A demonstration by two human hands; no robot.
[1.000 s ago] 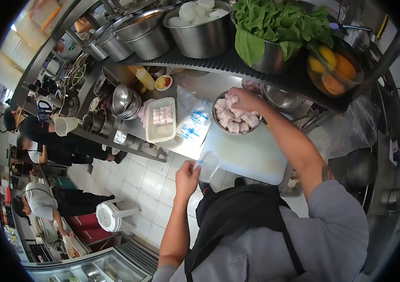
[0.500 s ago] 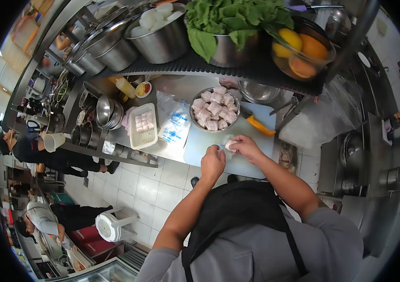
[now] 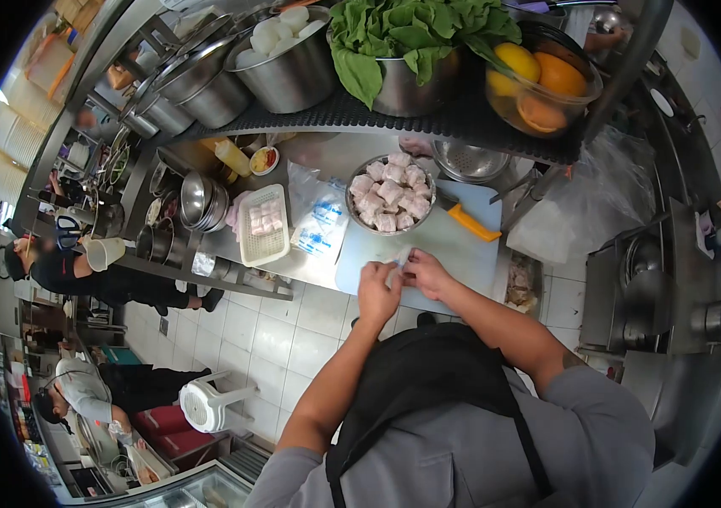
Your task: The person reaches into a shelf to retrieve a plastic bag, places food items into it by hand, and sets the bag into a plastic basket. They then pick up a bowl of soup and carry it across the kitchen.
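Note:
My left hand [image 3: 380, 288] and my right hand [image 3: 426, 274] meet over the light blue cutting board [image 3: 360, 254], fingers pinched together. Between them is a small plastic-wrapped piece [image 3: 403, 257], whitish and mostly hidden by the fingers. Just beyond stands a metal bowl [image 3: 350, 212] heaped with pale pink wrapped portions [image 3: 390, 193]. On the board's right side lies a knife with a yellow handle [image 3: 472, 223]. Left of the board are a printed plastic bag [image 3: 320, 227] and a white basket [image 3: 261, 254] with several similar portions inside.
Overhead, a shelf [image 3: 327, 123] carries metal pots, leafy greens [image 3: 420, 38] and a tub of citrus fruit [image 3: 547, 76]. A colander [image 3: 470, 161] stands behind the board. Two people [image 3: 115, 271] [image 3: 81, 381] work at left, near a white stool [image 3: 204, 405].
My right hand has turned and closed in toward my left, so the wrapped piece is now mostly covered by fingers. The view has shifted slightly.

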